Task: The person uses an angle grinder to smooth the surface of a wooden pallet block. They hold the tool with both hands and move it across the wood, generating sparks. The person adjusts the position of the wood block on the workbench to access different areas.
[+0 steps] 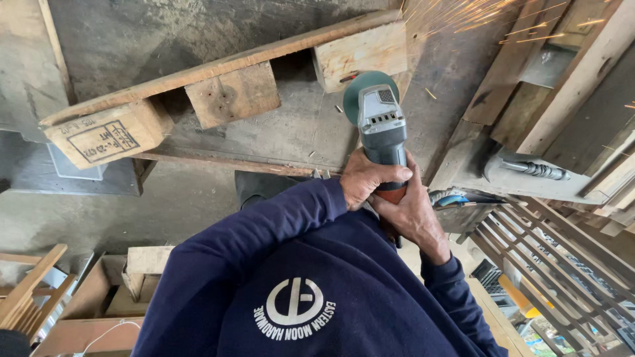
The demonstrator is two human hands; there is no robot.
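Both my hands grip a grey-green angle grinder (382,129) by its body. My left hand (366,180) wraps it from the left, and my right hand (414,215) holds the rear handle just below. The grinder's round green guard (357,89) touches the lower edge of a wooden block (360,54) on a wooden pallet (198,73) lying on its side. Orange sparks (476,16) fly up and to the right. My dark blue sweatshirt sleeves fill the lower part of the view.
A concrete floor (284,132) lies under the pallet. A metal auger bit (537,170) rests on planks at the right, above a wooden lattice (549,244). Wooden frames and boxes (99,291) stand at the lower left. Boards lean at the upper right.
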